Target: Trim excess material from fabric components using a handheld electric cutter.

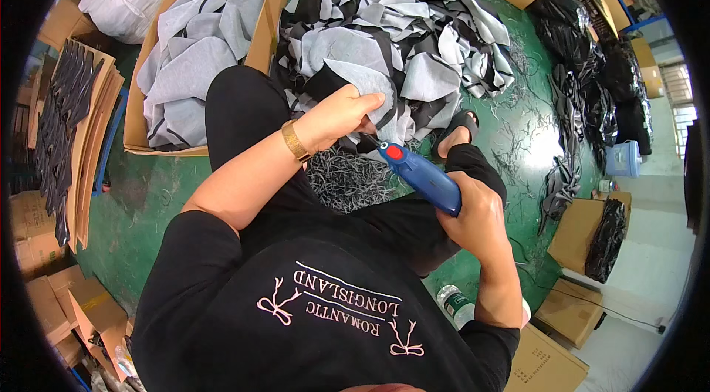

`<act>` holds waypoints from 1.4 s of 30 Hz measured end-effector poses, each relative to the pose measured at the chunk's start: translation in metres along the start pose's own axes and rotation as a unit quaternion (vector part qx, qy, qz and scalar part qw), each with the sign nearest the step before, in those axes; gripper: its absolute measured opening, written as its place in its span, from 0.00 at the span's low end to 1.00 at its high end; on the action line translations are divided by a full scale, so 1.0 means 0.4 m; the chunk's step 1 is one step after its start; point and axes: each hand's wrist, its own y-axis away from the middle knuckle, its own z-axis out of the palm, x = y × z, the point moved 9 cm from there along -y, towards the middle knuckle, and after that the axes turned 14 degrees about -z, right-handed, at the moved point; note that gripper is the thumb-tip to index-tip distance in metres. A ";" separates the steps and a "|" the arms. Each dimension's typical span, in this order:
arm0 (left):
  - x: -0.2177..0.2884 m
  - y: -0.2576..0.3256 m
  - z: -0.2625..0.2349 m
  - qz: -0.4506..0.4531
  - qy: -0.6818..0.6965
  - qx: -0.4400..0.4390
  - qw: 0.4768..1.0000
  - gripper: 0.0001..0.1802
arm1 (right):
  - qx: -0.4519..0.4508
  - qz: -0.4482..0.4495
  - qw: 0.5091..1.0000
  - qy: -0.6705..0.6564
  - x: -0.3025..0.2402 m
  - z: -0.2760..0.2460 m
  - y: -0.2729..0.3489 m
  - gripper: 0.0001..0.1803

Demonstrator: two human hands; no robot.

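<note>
Right hand (477, 211) wraps the rear of a blue handheld electric trimmer (425, 179), right of frame centre — long axis slanting lower right to upper left. Gray-and-black fabric piece (364, 80) lies up-left of that grip, upper centre, pinched by left hand (336, 117), nearer the nose — nose-cloth contact unclear.

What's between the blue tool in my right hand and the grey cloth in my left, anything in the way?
Only your left hand is close, gripping the grey cloth beside the front end of the blue tool. Nothing else visible stands between them; whether they touch, I can't tell.
</note>
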 end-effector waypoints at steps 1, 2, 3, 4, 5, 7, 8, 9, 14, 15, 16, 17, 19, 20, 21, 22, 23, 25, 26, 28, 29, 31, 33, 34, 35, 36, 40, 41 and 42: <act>0.007 0.012 0.005 0.000 0.048 -0.012 0.999 0.24 | 0.003 0.004 0.998 -0.067 0.010 0.012 0.004 0.20; 0.011 0.013 0.000 0.000 0.048 -0.011 0.999 0.24 | 0.005 0.009 0.991 -0.134 0.017 0.021 0.006 0.21; 0.006 0.012 0.003 -0.020 0.044 -0.034 0.998 0.23 | 0.005 0.008 0.991 -0.134 0.017 0.019 0.009 0.21; -0.001 0.012 0.009 -0.039 0.041 -0.057 0.997 0.22 | 0.020 0.034 0.982 -0.185 0.024 0.019 0.020 0.21; -0.011 0.004 0.008 -0.039 0.042 -0.057 0.997 0.22 | 0.035 0.059 0.969 -0.236 0.031 0.019 0.030 0.21; -0.022 -0.020 0.008 -0.007 0.147 -0.072 0.987 0.18 | 0.059 0.159 0.925 -0.340 0.069 0.040 0.057 0.21; -0.028 -0.023 0.010 -0.007 0.145 -0.073 0.987 0.18 | 0.081 0.256 0.858 -0.438 0.097 0.070 0.087 0.20; -0.028 -0.021 0.005 0.012 0.181 -0.068 0.981 0.16 | 0.115 0.256 0.836 -0.471 0.103 0.079 0.093 0.19; -0.023 -0.012 0.013 0.057 0.246 -0.049 0.966 0.16 | 0.153 0.264 0.804 -0.510 0.100 0.132 0.113 0.18; -0.019 -0.008 0.019 0.062 0.254 -0.050 0.964 0.15 | 0.149 0.267 0.800 -0.517 0.093 0.143 0.113 0.18; -0.019 -0.004 0.026 0.062 0.253 -0.050 0.964 0.15 | 0.145 0.270 0.794 -0.525 0.086 0.156 0.111 0.19; -0.019 0.000 0.028 0.068 0.249 -0.038 0.965 0.15 | 0.144 0.274 0.791 -0.528 0.083 0.168 0.111 0.19; -0.011 0.017 0.035 0.080 0.244 -0.019 0.966 0.15 | 0.133 0.277 0.795 -0.524 0.086 0.185 0.113 0.18; -0.013 0.017 0.039 0.081 0.242 -0.020 0.967 0.15 | 0.121 0.280 0.798 -0.519 0.087 0.196 0.114 0.18; -0.015 0.016 0.039 0.088 0.236 -0.014 0.968 0.15 | 0.132 0.276 0.797 -0.520 0.088 0.201 0.115 0.18; -0.015 0.018 0.039 0.096 0.232 -0.008 0.968 0.14 | 0.133 0.276 0.797 -0.520 0.087 0.202 0.116 0.18; -0.015 0.022 0.041 0.095 0.232 -0.003 0.968 0.14 | 0.132 0.278 0.793 -0.527 0.086 0.204 0.117 0.17; -0.010 0.024 0.049 0.115 0.235 -0.005 0.965 0.12 | 0.132 0.280 0.787 -0.533 0.086 0.208 0.120 0.17; -0.004 0.027 0.050 0.135 0.238 -0.006 0.962 0.11 | 0.138 0.278 0.780 -0.544 0.086 0.209 0.120 0.17; -0.007 0.026 0.051 0.139 0.218 -0.006 0.966 0.10 | 0.146 0.277 0.771 -0.555 0.086 0.210 0.121 0.18; -0.006 0.028 0.052 0.143 0.198 -0.006 0.970 0.09 | 0.152 0.277 0.758 -0.570 0.085 0.210 0.121 0.18; 0.004 0.041 0.050 0.159 0.179 0.003 0.971 0.09 | 0.158 0.277 0.745 -0.586 0.083 0.207 0.120 0.18; 0.014 0.050 0.047 0.176 0.160 0.013 0.971 0.08 | 0.157 0.277 0.745 -0.586 0.082 0.202 0.118 0.18; 0.020 0.054 0.046 0.190 0.137 0.021 0.972 0.08 | 0.158 0.277 0.744 -0.586 0.082 0.198 0.119 0.18; 0.026 0.059 0.044 0.203 0.114 0.028 0.972 0.09 | 0.154 0.276 0.750 -0.581 0.083 0.194 0.119 0.18; 0.027 0.060 0.042 0.203 0.113 0.028 0.972 0.09 | 0.150 0.275 0.756 -0.575 0.083 0.189 0.119 0.18; 0.050 0.080 0.036 0.231 0.001 0.047 0.972 0.11 | 0.127 0.278 0.776 -0.551 0.084 0.160 0.117 0.18; 0.053 0.082 0.039 0.229 -0.037 0.048 0.971 0.13 | 0.116 0.278 0.785 -0.540 0.084 0.155 0.117 0.18; 0.055 0.085 0.037 0.229 -0.038 0.047 0.972 0.13 | 0.104 0.279 0.795 -0.529 0.084 0.151 0.117 0.18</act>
